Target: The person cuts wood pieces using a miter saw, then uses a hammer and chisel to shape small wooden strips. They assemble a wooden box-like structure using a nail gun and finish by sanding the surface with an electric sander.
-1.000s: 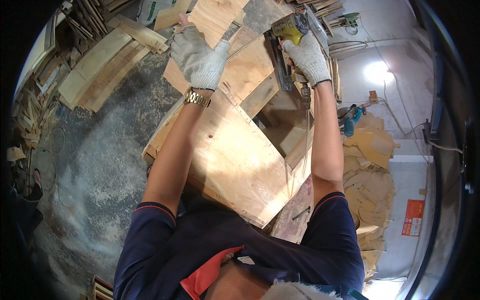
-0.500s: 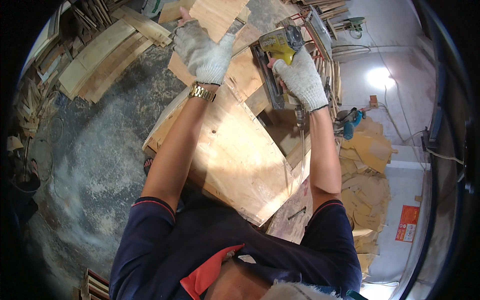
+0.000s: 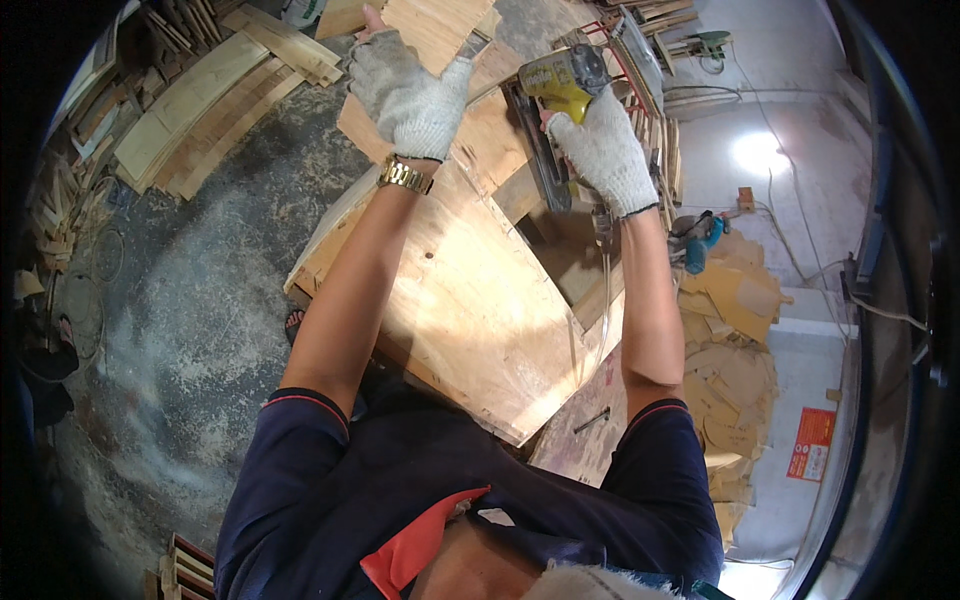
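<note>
My left hand (image 3: 408,98), in a whitish knit glove with a bare fingertip showing, grips a light plywood board (image 3: 438,35) at the far side. The board's near corner lies between thumb and fingers; the finger ends are partly hidden. To the right, my gloved right hand (image 3: 606,150) is closed round the handle of a yellow and black nail gun (image 3: 550,80). A clear air hose (image 3: 606,290) runs from the gun toward me. Below both hands lies a large plywood panel (image 3: 470,290), the top of a wooden frame with an opening beside it.
Long boards (image 3: 190,120) lie on the grey concrete floor (image 3: 200,330) at left. Flattened cardboard (image 3: 735,380) leans by the right wall, near a teal power tool (image 3: 697,245). A loose bolt-like piece (image 3: 592,420) rests on a worn surface near my right arm.
My hands, the board and the nail gun hold nearly the same places. The nail gun and right hand have shifted very slightly up; the view has moved a little.
</note>
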Demonstrator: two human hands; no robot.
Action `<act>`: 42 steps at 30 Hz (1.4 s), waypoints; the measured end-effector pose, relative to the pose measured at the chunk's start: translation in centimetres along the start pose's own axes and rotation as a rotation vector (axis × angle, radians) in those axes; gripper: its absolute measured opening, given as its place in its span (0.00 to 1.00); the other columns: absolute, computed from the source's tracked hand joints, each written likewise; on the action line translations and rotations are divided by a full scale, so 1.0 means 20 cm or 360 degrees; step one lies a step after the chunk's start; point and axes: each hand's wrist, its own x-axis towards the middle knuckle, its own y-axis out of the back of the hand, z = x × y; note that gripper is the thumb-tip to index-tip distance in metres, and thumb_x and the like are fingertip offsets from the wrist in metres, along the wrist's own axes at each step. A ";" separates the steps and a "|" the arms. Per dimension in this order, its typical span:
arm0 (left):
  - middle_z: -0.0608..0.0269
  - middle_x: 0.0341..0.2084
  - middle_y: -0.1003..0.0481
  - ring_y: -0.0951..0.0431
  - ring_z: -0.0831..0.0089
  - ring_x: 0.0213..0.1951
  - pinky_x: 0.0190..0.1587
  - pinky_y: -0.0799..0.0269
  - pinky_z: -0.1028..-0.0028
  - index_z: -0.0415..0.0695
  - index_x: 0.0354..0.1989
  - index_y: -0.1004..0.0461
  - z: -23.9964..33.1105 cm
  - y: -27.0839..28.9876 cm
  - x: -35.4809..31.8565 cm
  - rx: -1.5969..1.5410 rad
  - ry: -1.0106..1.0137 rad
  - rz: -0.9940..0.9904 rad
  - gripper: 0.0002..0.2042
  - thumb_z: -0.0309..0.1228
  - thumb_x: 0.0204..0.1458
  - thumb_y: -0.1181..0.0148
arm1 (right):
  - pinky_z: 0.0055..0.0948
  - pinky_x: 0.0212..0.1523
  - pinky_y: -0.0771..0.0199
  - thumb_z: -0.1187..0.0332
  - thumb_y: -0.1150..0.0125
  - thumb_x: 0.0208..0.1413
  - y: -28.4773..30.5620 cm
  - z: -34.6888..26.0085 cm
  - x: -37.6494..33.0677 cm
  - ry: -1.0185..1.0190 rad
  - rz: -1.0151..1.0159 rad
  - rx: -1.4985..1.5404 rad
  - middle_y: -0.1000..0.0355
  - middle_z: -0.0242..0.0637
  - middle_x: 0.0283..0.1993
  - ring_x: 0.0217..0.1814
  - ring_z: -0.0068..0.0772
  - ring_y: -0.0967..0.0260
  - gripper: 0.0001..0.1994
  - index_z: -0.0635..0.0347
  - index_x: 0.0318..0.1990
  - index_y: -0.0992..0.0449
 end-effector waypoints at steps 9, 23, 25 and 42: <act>0.36 0.61 0.32 0.33 0.45 0.63 0.65 0.39 0.52 0.38 0.77 0.54 0.02 0.01 0.02 -0.0041 0.0020 -0.0064 0.56 0.54 0.47 0.27 | 0.31 0.31 0.27 0.66 0.34 0.58 -0.05 -0.13 -0.06 -0.0444 -0.0141 0.0186 0.21 0.40 0.38 0.30 0.32 0.29 0.19 0.63 0.54 0.27; 0.37 0.62 0.33 0.33 0.45 0.63 0.65 0.39 0.52 0.38 0.77 0.54 -0.02 -0.02 0.04 -0.0059 -0.0097 0.0008 0.56 0.54 0.48 0.27 | 0.50 0.49 0.21 0.58 0.31 0.52 -0.11 -0.18 -0.08 -0.0456 -0.0005 0.0003 0.21 0.59 0.45 0.49 0.63 0.22 0.27 0.66 0.54 0.29; 0.37 0.63 0.34 0.33 0.45 0.62 0.65 0.38 0.52 0.37 0.77 0.54 -0.03 -0.03 0.05 -0.0066 -0.0183 0.0091 0.56 0.54 0.48 0.28 | 0.48 0.49 0.21 0.60 0.31 0.52 -0.08 -0.19 -0.13 -0.0572 0.0064 0.0094 0.20 0.59 0.44 0.49 0.63 0.22 0.25 0.67 0.53 0.28; 0.43 0.55 0.32 0.30 0.47 0.56 0.57 0.32 0.53 0.40 0.72 0.43 0.06 -0.11 0.04 -0.0113 -0.0924 0.0354 0.48 0.55 0.47 0.31 | 0.30 0.37 0.23 0.70 0.30 0.57 0.45 -0.18 -1.74 -0.1665 0.1117 0.0752 0.19 0.42 0.42 0.34 0.28 0.24 0.20 0.67 0.54 0.26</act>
